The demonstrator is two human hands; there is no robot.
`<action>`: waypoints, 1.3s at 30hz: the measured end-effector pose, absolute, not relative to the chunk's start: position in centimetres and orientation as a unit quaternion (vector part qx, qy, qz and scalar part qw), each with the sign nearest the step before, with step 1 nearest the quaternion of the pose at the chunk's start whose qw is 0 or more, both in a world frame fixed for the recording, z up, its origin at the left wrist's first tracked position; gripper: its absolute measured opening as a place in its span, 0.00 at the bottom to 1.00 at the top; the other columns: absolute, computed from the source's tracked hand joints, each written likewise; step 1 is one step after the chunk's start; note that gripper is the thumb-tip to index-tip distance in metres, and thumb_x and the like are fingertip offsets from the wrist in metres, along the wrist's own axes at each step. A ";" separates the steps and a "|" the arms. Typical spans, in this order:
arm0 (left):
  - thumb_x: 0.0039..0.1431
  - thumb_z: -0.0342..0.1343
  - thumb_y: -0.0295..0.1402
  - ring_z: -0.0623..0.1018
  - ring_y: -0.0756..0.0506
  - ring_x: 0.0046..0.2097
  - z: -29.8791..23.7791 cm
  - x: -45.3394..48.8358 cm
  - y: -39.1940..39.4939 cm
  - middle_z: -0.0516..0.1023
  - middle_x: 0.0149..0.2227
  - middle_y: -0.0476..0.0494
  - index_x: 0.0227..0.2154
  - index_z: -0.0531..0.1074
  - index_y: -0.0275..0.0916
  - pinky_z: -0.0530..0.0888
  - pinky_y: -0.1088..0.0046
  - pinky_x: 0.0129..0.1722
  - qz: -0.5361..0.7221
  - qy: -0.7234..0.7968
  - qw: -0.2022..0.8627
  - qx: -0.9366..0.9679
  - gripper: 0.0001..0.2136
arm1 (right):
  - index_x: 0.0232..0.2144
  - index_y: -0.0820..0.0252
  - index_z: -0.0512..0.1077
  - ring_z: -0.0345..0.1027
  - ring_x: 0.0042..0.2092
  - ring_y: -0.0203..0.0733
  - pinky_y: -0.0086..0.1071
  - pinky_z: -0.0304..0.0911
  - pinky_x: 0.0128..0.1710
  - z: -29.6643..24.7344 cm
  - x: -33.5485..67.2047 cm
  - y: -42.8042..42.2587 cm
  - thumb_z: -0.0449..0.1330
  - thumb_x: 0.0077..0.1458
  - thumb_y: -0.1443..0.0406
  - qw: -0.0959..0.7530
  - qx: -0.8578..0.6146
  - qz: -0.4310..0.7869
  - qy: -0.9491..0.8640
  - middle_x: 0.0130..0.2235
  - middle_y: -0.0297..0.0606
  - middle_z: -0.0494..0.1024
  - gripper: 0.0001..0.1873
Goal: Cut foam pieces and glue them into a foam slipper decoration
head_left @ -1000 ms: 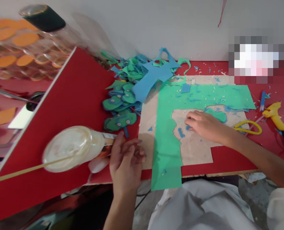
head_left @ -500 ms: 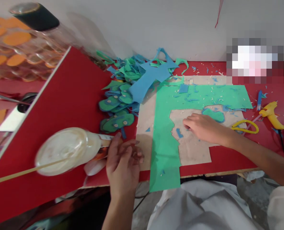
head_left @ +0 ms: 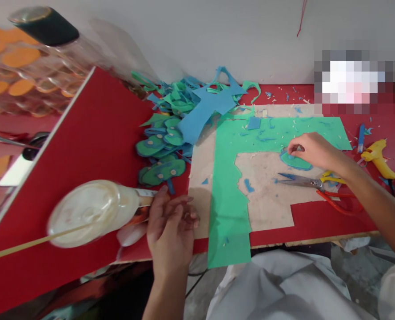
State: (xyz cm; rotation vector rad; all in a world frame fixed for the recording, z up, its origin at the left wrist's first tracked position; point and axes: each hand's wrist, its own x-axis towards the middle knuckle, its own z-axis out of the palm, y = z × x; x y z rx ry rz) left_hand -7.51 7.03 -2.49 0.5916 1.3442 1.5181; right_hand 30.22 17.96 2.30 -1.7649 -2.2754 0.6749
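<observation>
- Pinching with thumb and fingertips nearly together, your right hand (head_left: 317, 151) appears to have a small blue bit (head_left: 290, 156) between them, over the sole-shaped piece (head_left: 299, 163).
- That piece, green with a blue rim, lies flat on the pale sheet (head_left: 270, 204) by the inner edge of the green sheet (head_left: 230, 186), with the scissors (head_left: 299, 180) just below it on your side.
- Your left hand (head_left: 169, 231) rests half curled beside the cup (head_left: 84, 213), holding nothing you can make out; whether it touches the cup is unclear.
- The sole-shaped piece looks like thin craft foam: expect it to be light, soft and bendy, and easily nudged on the sheet. Take it by its rim, pressing gently so you don't crease it.
- The blue bit is tiny, so it best suits a fingertip pinch.
- Your fingers cover the piece's upper edge and most of the blue bit, so its shape can't be told.
- Your forearm hides part of the scissors' handles, and a pixelated patch masks the tabletop's (head_left: 312, 215) far right.
</observation>
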 end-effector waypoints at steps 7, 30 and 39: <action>0.50 0.75 0.31 0.76 0.52 0.27 -2.5 -7.4 7.0 0.85 0.40 0.48 0.58 0.82 0.47 0.73 0.82 0.21 0.623 0.563 0.487 0.241 0.29 | 0.34 0.56 0.83 0.76 0.37 0.43 0.36 0.62 0.39 1.3 30.6 18.6 0.69 0.60 0.72 0.073 -0.579 0.199 -0.787 0.38 0.38 0.85 0.06; 0.51 0.74 0.30 0.77 0.53 0.27 -2.5 -7.6 7.1 0.84 0.39 0.49 0.55 0.83 0.47 0.73 0.81 0.21 0.623 0.556 0.492 0.248 0.25 | 0.48 0.54 0.79 0.77 0.50 0.52 0.40 0.66 0.46 1.4 30.9 16.0 0.69 0.65 0.66 0.074 -0.572 0.156 -0.802 0.50 0.43 0.83 0.10; 0.53 0.74 0.31 0.77 0.52 0.27 -2.4 -7.4 7.0 0.85 0.40 0.48 0.56 0.83 0.48 0.73 0.81 0.21 0.621 0.556 0.491 0.255 0.26 | 0.48 0.56 0.79 0.78 0.49 0.51 0.39 0.66 0.45 -0.6 29.2 14.7 0.67 0.67 0.67 0.108 -0.594 0.157 -0.781 0.50 0.45 0.83 0.07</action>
